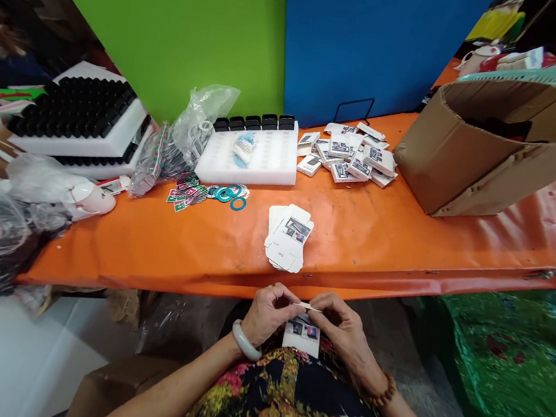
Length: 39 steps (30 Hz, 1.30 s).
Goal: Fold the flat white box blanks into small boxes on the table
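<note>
Nearest the camera, at the bottom of the frame, a dark flowered garment (289, 397), with bare forearms to either side. Above it at lower centre, just short of the edge of the orange tabletop (192, 252), a small printed carton (301, 343), held by the upper end from both sides. At the left hand (264, 314), above a pale bangle (246, 341), a pinch of thumb and forefinger on one corner of that end; at the right hand (344, 330), above a beaded bracelet (384, 389), a matching pinch on the other corner. Hard to tell how firmly pressed.

Apparently working the end flap into shape. Best to keep both pinches level, to bend along the crease rather than across the printed panel, and to match the pressure at both corners. Go gently, given the likely readiness of thin card to buckle. Check for a square edge before letting go.

At the centre of the frame, near the table edge, a fanned stack of flat cartons (289, 236), within easy reach. Right of upper centre, a loose heap of small boxes (359, 152), just beside a brown cardboard box (435, 153). Left of the heap, a white foam tray (261, 176) with black pieces (254, 124) along the far side.
</note>
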Each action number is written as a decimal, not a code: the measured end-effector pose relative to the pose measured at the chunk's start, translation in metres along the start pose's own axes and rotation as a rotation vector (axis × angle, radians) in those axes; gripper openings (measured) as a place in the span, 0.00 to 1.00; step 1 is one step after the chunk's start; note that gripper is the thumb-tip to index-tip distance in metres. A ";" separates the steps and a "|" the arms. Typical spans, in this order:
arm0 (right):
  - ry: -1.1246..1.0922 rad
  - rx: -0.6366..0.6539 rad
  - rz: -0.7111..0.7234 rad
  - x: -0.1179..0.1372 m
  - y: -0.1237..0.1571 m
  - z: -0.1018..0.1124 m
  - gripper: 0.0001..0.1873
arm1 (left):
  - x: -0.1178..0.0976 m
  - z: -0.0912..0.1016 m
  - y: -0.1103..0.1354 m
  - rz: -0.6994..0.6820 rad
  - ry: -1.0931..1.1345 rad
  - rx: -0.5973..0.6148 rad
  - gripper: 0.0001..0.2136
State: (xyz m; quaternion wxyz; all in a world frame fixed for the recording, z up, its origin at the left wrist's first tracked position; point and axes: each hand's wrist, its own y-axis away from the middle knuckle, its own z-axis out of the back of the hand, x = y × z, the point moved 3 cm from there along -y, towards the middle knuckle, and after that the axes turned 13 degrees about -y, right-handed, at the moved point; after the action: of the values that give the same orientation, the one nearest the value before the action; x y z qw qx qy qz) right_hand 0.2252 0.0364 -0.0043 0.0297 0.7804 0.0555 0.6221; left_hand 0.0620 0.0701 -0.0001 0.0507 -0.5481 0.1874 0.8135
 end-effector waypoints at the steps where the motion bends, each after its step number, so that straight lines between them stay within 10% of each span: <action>1: 0.015 -0.004 -0.005 0.001 0.001 0.000 0.12 | -0.001 0.000 0.001 -0.006 -0.012 -0.003 0.09; 21: -0.454 -0.117 -0.472 0.010 -0.001 -0.012 0.13 | -0.033 0.006 0.000 0.118 -0.079 0.088 0.07; 33: 0.022 0.077 -0.260 0.002 0.000 -0.003 0.13 | -0.017 0.005 0.007 0.035 -0.183 0.109 0.08; 39: 0.006 -0.024 -0.106 0.059 -0.072 0.039 0.16 | -0.046 0.034 -0.012 -0.236 -0.368 -0.243 0.09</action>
State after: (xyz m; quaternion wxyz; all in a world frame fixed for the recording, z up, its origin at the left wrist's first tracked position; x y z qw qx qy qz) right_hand 0.2729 0.1156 0.0358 0.0719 0.7741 0.0896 0.6226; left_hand 0.0535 0.0994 0.0500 0.1125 -0.4109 0.0108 0.9046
